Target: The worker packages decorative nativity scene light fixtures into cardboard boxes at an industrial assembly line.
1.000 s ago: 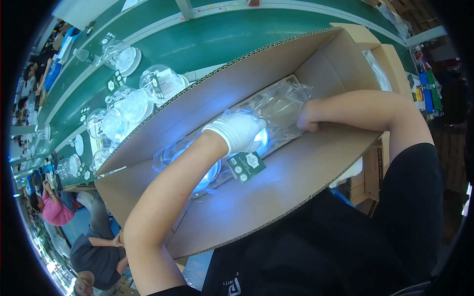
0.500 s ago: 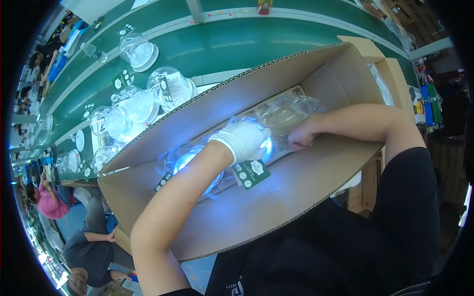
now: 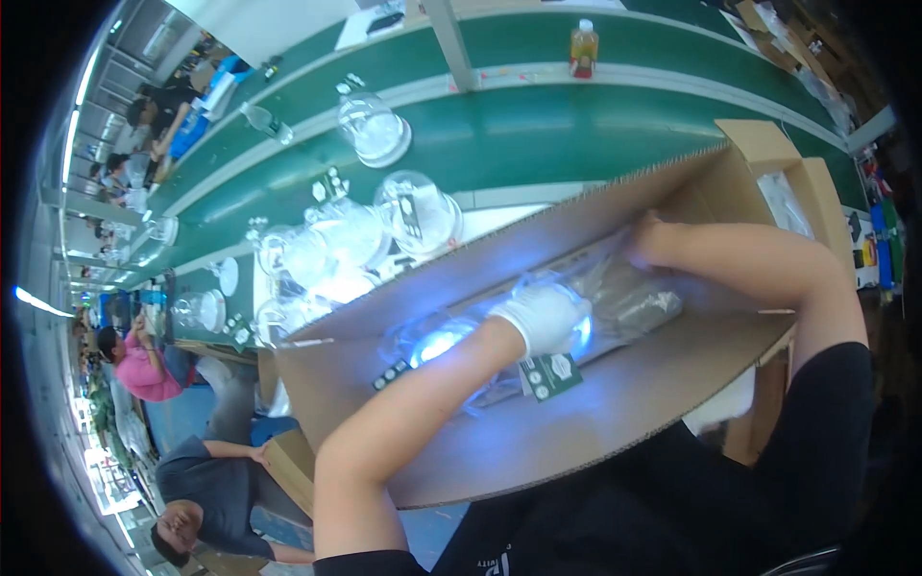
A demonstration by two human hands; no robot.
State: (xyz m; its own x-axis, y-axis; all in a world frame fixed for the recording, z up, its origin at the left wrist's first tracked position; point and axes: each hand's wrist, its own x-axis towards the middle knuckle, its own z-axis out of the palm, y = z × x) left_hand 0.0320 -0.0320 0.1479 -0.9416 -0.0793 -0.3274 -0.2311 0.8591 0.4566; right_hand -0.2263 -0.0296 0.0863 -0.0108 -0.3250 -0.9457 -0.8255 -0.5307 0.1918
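A large open cardboard box (image 3: 624,408) stands in front of me, with both my forearms reaching inside. My left hand (image 3: 545,319), in a white glove, is closed over a clear globe lamp (image 3: 582,336) that glows blue-white. From that lamp hangs a green card tag (image 3: 554,376). Left of it, partly behind my forearm, another lit lamp (image 3: 440,346) lies in clear plastic. My bare right hand (image 3: 651,240) is by the box's far inner wall, above a crumpled clear plastic bag (image 3: 639,307); its fingers are blurred and partly hidden.
Several clear globes with white bases (image 3: 418,211) stand on the green bench (image 3: 519,125) beyond the box. A drink bottle (image 3: 583,50) is farther back. At lower left a person in a dark shirt (image 3: 206,490) holds a carton (image 3: 291,466); a person in pink (image 3: 149,370) is behind.
My view has shifted, so the whole scene sits farther right and lower. My right hand has moved away from the left, toward the box's far wall. The left stays on the lit lamp.
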